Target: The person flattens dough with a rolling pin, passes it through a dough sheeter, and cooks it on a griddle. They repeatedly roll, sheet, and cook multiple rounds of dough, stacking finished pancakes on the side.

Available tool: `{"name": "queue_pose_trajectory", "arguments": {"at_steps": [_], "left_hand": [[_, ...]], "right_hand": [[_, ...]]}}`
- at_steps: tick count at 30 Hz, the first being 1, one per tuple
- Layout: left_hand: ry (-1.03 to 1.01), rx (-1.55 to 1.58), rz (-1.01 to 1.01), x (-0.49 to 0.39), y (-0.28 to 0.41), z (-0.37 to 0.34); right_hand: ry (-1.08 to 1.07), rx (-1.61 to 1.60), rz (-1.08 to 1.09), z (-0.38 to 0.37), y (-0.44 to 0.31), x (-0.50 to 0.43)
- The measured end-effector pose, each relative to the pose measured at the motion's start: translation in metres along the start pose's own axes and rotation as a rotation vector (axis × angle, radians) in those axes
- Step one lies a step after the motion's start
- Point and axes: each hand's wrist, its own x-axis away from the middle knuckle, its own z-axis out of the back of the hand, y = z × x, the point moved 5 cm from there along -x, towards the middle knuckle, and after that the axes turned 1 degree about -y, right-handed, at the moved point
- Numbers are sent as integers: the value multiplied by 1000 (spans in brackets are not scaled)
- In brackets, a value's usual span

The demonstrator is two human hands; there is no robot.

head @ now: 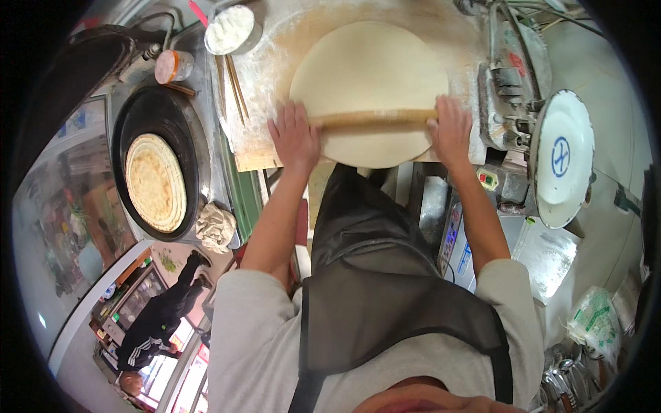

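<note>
A large round sheet of dough [369,67] lies on a floured wooden board [268,149], its near edge hanging at or just over the board's front edge. Across its nearer part lies a wooden rolling pin [377,117], slightly blurred. My left hand [297,135] is at the pin's left end, fingers extended forward, palm down. At the right end, my right hand [451,129] lies over the tip of the pin in the same way. Whether the fingers curl around the pin cannot be told; both hands seem to press on its ends.
Left of the board, a black round pan [124,113] holds stacked flatbreads [155,183], near a crumpled cloth [216,227]. A bowl of flour [230,30] and chopsticks [236,90] sit at the board's left. A white enamel basin [565,160] stands right. Beyond glass, a person [155,315] is lower left.
</note>
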Motion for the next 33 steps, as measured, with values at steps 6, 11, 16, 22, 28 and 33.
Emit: {"name": "queue_pose_trajectory", "arguments": {"at_steps": [6,11,16,22,28,33], "left_hand": [[281,247,150,-139,-19,-5],[498,436,115,-244,-11,40],[331,320,-329,-191,6,63],[308,213,-271,-171,-39,8],[67,157,-238,-317,-19,6],[505,304,-215,-303,1,57]], "right_hand": [[220,-126,-174,-23,-5,-122],[395,-403,-77,-4,-19,-221],[-102,-256,132,15,-40,-166],[129,-12,-17,-9,-13,-138],[213,-195,-316,-15,9,-279],[34,-126,-57,16,-12,-276]]}}
